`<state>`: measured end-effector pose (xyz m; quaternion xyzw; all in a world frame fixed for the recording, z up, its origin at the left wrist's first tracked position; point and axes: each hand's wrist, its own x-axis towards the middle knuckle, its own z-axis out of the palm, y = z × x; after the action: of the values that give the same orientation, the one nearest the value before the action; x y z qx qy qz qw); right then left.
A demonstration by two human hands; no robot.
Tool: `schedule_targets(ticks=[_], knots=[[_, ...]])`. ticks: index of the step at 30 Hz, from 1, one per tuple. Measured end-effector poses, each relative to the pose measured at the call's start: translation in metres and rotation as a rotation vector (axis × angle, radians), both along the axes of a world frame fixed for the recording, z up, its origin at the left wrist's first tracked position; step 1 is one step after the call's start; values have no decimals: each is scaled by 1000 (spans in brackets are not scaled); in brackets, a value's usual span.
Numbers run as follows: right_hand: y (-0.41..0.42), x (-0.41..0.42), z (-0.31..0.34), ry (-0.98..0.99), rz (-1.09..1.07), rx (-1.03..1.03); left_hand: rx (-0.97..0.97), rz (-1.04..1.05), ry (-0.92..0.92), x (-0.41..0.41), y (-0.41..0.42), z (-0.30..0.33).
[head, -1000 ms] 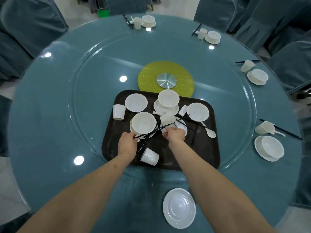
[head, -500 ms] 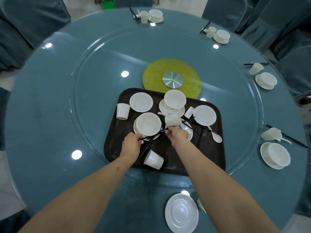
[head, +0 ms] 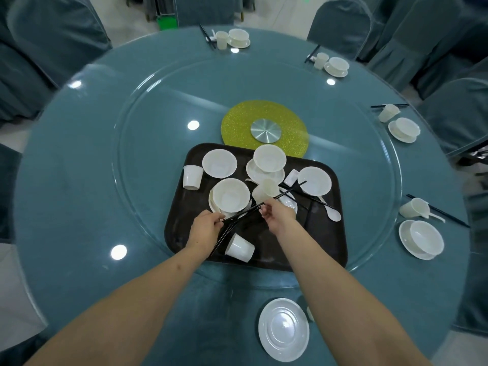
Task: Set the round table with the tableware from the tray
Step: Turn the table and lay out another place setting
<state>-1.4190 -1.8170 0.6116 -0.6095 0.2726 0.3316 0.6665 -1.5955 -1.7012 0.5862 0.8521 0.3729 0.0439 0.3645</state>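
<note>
The round counter [head: 79, 180] carries a glass turntable [head: 158, 107] with a yellow-green disc [head: 237, 120] at its middle. Teal-covered chairs [head: 52, 35] ring it. On the turntable's near side sits the dark tray [head: 184, 207]. Four place settings (each a bowl on a plate, a cup, black chopsticks) already stand along the far and right edge [head: 420, 237]. A lone plate [head: 284, 330] lies at the near edge, beside the right forearm.

On the tray I count three bowls [head: 231, 194], two bare plates [head: 219, 163], four cups, one tipped over [head: 239, 248], a spoon [head: 333, 213] and a small white rest [head: 291, 177]. Loose chopsticks [head: 229, 232] cross the tray between the dishes; their number is unclear. The left hand [head: 204, 229] pinches several at one end; the right hand [head: 278, 213] pinches one pair, lifted over a cup.
</note>
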Motion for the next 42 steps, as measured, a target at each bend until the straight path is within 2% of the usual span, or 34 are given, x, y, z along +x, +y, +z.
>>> schedule_targets(ticks=[8,13,18,24,37,42], knots=[[-21,-12,34,-16,78,39,-105,-51,22,-12,-17,39],[-38,-20,57,-46,106,109,-380,33,-70,-20,-35,58],[-58,-27,76,-108,120,178,-512,111,-169,-19,-55,71],[-83,-37,92,-188,136,236,-547,164,-233,-16,-75,79],[-123,-56,105,-224,145,327,-918,165,-376,-18,-126,92],[-132,-59,105,-247,149,346,-932,106,-390,-21,-142,98]])
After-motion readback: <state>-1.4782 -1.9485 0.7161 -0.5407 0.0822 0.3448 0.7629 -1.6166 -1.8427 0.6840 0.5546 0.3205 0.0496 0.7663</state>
